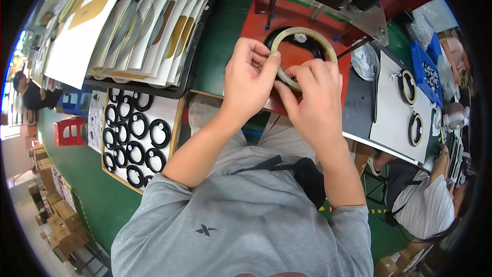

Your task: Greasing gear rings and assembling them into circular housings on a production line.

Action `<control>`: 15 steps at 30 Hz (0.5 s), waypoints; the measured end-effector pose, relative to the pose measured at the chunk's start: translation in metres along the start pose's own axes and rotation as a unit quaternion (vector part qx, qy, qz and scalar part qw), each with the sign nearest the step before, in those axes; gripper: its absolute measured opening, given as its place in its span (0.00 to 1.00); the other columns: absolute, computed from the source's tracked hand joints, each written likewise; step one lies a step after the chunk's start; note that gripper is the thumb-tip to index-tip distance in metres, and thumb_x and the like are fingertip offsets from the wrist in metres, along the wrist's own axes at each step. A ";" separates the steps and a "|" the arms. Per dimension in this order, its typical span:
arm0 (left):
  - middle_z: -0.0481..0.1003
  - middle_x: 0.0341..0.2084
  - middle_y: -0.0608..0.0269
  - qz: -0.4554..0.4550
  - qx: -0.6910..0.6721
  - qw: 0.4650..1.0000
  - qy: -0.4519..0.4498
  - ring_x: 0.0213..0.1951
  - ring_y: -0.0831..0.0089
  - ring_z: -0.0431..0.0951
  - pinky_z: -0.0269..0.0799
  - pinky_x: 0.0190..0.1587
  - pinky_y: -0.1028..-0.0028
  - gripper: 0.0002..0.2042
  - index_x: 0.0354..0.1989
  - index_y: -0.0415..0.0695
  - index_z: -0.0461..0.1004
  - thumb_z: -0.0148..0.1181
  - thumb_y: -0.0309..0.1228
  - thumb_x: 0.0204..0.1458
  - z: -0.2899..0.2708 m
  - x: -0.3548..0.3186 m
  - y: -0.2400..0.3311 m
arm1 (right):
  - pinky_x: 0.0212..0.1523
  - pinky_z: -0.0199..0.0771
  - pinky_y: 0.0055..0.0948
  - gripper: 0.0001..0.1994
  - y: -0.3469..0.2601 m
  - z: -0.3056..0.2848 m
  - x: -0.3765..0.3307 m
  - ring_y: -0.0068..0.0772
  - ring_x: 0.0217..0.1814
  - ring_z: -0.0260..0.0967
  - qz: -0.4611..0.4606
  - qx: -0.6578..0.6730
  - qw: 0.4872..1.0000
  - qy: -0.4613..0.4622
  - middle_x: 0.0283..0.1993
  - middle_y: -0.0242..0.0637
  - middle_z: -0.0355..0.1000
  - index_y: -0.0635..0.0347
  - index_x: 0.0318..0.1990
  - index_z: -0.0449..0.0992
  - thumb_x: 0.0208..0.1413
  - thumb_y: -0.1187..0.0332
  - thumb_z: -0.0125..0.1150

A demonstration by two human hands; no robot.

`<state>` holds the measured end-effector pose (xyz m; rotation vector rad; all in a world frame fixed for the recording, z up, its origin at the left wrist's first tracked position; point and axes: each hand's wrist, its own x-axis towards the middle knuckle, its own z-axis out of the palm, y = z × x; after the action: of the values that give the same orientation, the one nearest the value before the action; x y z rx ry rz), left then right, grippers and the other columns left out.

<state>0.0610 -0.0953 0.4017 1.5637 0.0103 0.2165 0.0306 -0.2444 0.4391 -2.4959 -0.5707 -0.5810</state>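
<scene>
Both hands are at a cream-coloured ring gear [329,47] with teeth on its inner edge. My left hand [248,79] has the ring's left side pinched between thumb and fingers. The fingers of my right hand [318,95] are closed at the near right part of the ring, and their tips are partly hidden. Under the ring lies a black ring-shaped part [316,47] on the red base [252,26] of a press. A small white gear [300,37] shows inside the ring. How far the ring sits on the black part I cannot tell.
Over the base hangs the press's metal plate [376,18] on posts. A black crate [192,66] of upright card sheets stands left, above a board [177,123] of several black rings. Two finished-looking rings lie on white card [392,118] at right, near a blue bin [428,79].
</scene>
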 end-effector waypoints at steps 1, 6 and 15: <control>0.73 0.24 0.66 0.014 0.010 1.000 0.006 0.25 0.83 0.71 0.70 0.28 0.78 0.11 0.39 0.39 0.67 0.66 0.27 0.59 0.002 0.004 -0.002 | 0.48 0.64 0.44 0.15 0.001 -0.001 0.004 0.44 0.48 0.66 0.006 -0.005 1.000 -0.007 0.41 0.35 0.70 0.58 0.41 0.81 0.45 0.68 0.76; 0.76 0.22 0.58 0.054 0.156 0.986 -0.012 0.24 0.64 0.76 0.73 0.31 0.66 0.13 0.35 0.39 0.71 0.68 0.34 0.57 0.001 0.018 0.001 | 0.51 0.64 0.42 0.11 0.016 -0.003 0.017 0.44 0.50 0.65 0.042 -0.011 0.999 -0.031 0.41 0.35 0.72 0.57 0.39 0.84 0.47 0.68 0.75; 0.79 0.34 0.56 0.201 0.196 0.958 -0.049 0.37 0.59 0.77 0.74 0.41 0.64 0.07 0.37 0.38 0.79 0.67 0.28 0.56 -0.025 0.011 -0.016 | 0.51 0.69 0.39 0.13 0.029 -0.007 0.015 0.46 0.50 0.66 0.012 -0.043 0.998 -0.046 0.43 0.36 0.74 0.58 0.42 0.84 0.47 0.70 0.75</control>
<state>0.0703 -0.0684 0.3866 1.9625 -0.3660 0.4783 0.0551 -0.2665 0.4407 -2.6177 -0.5605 -0.4930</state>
